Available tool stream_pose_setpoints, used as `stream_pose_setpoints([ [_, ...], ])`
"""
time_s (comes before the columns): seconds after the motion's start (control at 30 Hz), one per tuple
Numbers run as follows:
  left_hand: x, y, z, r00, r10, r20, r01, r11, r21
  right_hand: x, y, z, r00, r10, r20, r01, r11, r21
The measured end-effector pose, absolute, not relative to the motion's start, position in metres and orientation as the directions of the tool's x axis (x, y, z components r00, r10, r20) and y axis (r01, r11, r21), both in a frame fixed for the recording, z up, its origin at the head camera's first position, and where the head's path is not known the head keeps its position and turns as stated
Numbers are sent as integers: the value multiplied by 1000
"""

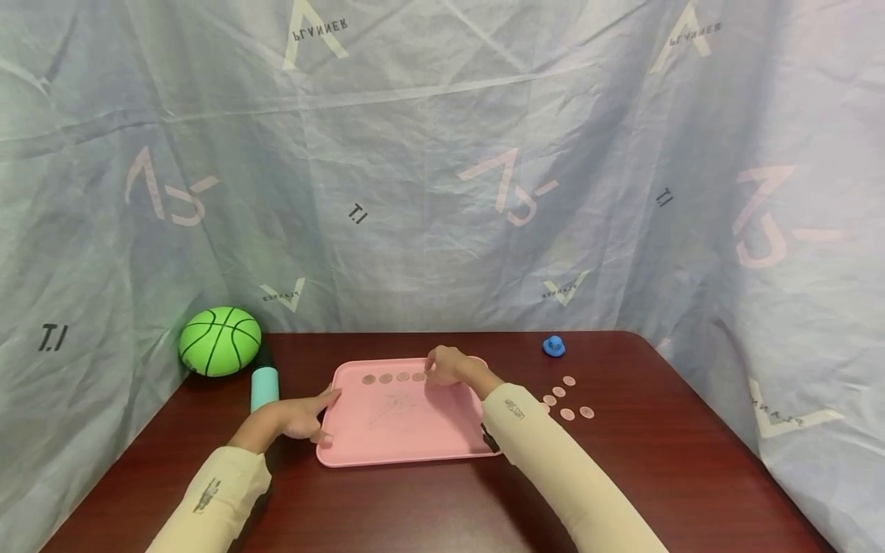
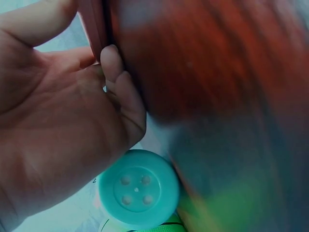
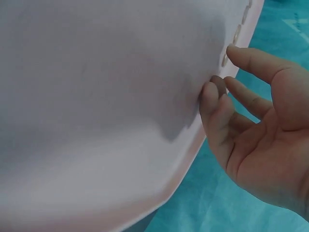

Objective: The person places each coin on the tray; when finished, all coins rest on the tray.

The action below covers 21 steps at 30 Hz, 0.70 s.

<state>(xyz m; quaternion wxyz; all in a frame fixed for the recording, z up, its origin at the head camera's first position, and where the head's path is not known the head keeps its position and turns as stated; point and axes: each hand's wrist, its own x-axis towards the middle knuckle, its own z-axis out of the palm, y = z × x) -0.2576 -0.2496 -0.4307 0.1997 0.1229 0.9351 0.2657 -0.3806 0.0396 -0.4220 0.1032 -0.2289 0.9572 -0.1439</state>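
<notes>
A pink tray [image 1: 408, 438] with a low raised rim lies on the dark red table. My left hand [image 1: 300, 418] grips its left rim, fingers bent around the edge in the left wrist view. Along the tray's far side runs a row of copper-coloured coins [image 1: 386, 378]. My right hand [image 1: 445, 365] is at the row's right end. In the right wrist view, its thumb [image 3: 241, 53] reaches right to a coin [image 3: 224, 59], while the other fingers [image 3: 210, 96] bend down onto the tray, apart from the thumb. What lies under those fingertips is hidden.
Several loose coins [image 1: 567, 414] lie on the table to the right of the tray. A small blue toy [image 1: 554, 346] sits behind them. At the left are a green basketball [image 1: 221, 342] and a teal bottle [image 1: 265, 388] with a black top. Grey printed cloth [image 1: 429, 230] hangs around the table.
</notes>
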Motion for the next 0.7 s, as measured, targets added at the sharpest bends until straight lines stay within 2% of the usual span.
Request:
stream_pose_setpoints([
  [0.23,-258,-252,-434,-890,339,-304,132,831,540,-371,56,-417,-849,-512,-129,-435,817,-379],
  [0.7,-258,-251,-432,-888,353,-294,142,820,555,-358,90,-419,-811,-584,-35,-500,723,-476],
])
